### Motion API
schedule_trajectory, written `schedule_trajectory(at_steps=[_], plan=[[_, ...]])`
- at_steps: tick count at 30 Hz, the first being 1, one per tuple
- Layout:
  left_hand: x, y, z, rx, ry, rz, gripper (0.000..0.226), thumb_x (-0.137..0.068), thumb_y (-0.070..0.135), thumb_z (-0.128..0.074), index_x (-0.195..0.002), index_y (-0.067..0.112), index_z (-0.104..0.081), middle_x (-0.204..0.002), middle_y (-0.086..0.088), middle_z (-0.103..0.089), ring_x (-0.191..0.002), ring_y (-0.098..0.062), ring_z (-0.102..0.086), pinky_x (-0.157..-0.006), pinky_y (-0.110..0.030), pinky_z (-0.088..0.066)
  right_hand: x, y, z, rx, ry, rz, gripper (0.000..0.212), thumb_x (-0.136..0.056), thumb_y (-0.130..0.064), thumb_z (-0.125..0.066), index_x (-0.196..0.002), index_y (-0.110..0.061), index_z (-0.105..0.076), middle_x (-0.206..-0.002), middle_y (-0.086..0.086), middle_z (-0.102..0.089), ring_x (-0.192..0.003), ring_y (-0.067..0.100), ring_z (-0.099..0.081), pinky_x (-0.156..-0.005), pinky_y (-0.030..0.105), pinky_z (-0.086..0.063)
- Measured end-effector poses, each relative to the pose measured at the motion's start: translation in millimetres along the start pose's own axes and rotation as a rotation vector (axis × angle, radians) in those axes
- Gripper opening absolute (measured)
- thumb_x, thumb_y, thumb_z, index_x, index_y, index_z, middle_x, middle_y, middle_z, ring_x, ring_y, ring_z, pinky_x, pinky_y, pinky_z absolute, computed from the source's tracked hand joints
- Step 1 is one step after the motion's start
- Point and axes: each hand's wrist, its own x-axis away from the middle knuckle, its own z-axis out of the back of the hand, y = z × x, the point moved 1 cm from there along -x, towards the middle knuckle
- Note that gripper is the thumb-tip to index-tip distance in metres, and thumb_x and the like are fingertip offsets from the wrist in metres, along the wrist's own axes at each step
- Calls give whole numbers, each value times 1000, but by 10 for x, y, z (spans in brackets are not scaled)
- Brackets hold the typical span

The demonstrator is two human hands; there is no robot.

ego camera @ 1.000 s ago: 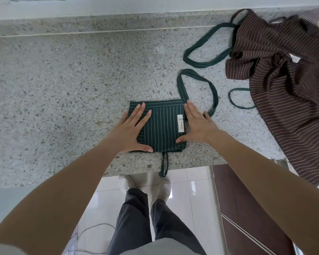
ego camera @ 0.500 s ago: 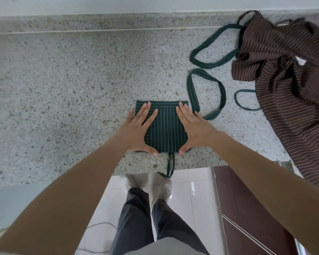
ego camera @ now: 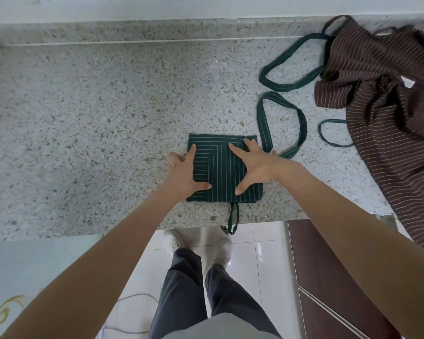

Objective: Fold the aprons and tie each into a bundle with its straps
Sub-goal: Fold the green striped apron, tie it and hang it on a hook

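A dark green striped apron (ego camera: pixel 220 172) lies folded into a small square near the front edge of the speckled stone counter (ego camera: pixel 96 123). My left hand (ego camera: pixel 185 171) rests on its left edge, fingers spread, some of them off the cloth. My right hand (ego camera: pixel 253 165) presses flat on the square's right half with spread fingers. A wide green strap (ego camera: pixel 264 123) loops out from the square's far right corner. A thin strap end (ego camera: pixel 232 218) hangs over the counter's front edge. A brown striped apron (ego camera: pixel 389 113) lies crumpled at the right.
Another green strap loop (ego camera: pixel 289 67) lies beside the brown apron, and a thin green loop (ego camera: pixel 328 133) pokes out from under it. A wall ledge (ego camera: pixel 206 8) bounds the counter at the back. Below are white floor tiles, my legs and a dark cabinet (ego camera: pixel 328 265).
My left hand has slid left toward the folded square's edge, its fingers spreading. My right hand has shifted onto the right half. The white label seen earlier is covered.
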Motion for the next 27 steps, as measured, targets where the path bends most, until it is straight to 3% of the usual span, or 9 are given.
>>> schedule_trajectory(at_steps=[6, 11, 14, 16, 18, 20, 22, 25, 27], plan=[[-37, -29, 39, 104, -76, 67, 120, -70, 27, -82, -149, 30, 8, -145, -23, -17, -133, -34, -30, -110, -37, -27, -122, -313, -40, 171, 68, -94, 134, -63, -49, -81, -147, -27, 21, -154, 25, 13, -144, 38, 7, -109, 65, -9], [-33, -50, 12, 243, -44, 13, 117, -72, 17, -79, -150, 19, 9, -144, -4, -43, -126, -20, -46, -101, -23, -33, -169, -325, -132, 168, 83, -123, 139, -61, -41, -85, -146, -25, 23, -151, 27, 18, -142, 42, 12, -110, 64, -11], [-27, 9, 14, 316, 18, -5, 121, -63, 24, -81, -151, 20, 2, -135, -5, -50, -117, -19, -52, -101, -34, -43, -192, -372, -126, 197, 76, -140, 140, -61, -42, -85, -146, -22, 25, -150, 30, 17, -141, 45, 11, -111, 62, -10], [4, 105, 22, 296, 32, -35, 122, -60, 28, -78, -151, 21, 3, -140, -8, -40, -121, -22, -48, -102, -33, -41, -203, -397, -130, 191, 76, -149, 141, -61, -42, -85, -146, -20, 25, -150, 31, 17, -141, 46, 11, -111, 60, -9], [49, 226, 29, 247, 35, -66, 117, -70, 16, -76, -150, 18, 10, -149, -9, -19, -127, -21, -38, -95, -22, -36, -198, -381, -151, 143, 91, -136, 141, -60, -41, -86, -146, -22, 25, -150, 29, 19, -141, 44, 15, -113, 58, -6], [112, 352, 29, 215, 43, -105, 114, -74, 9, -74, -149, 18, 13, -153, -7, -6, -129, -21, -37, -96, -26, -40, -165, -284, -186, -30, 112, -75, 137, -61, -37, -86, -147, -28, 20, -150, 23, 25, -141, 39, 21, -116, 52, 0], [145, 447, 10, 205, 73, -131, 114, -74, 11, -74, -149, 19, 11, -154, -6, 2, -133, -21, -32, -101, -31, -40, -150, -102, -231, -415, 139, 31, 115, -71, -30, -80, -150, -33, 3, -154, 10, 22, -143, 29, 19, -118, 48, 3], [165, 615, -42, 195, 78, -180, 109, -76, 16, -74, -150, 19, 6, -155, -3, 7, -137, -13, -20, -99, -16, -24, -120, 208, -221, -1311, 176, 135, 64, -90, -26, -57, -147, -31, -27, -157, -2, -16, -145, 19, -11, -119, 48, -8], [159, 748, -107, 208, 70, -224, 105, -78, 18, -73, -150, 19, 2, -155, -3, 8, -139, -9, -9, -95, -8, -14, -99, 334, -183, -1592, 177, 148, 47, -100, -32, -37, -146, -24, -32, -153, -5, -30, -143, 13, -19, -120, 41, -8]])
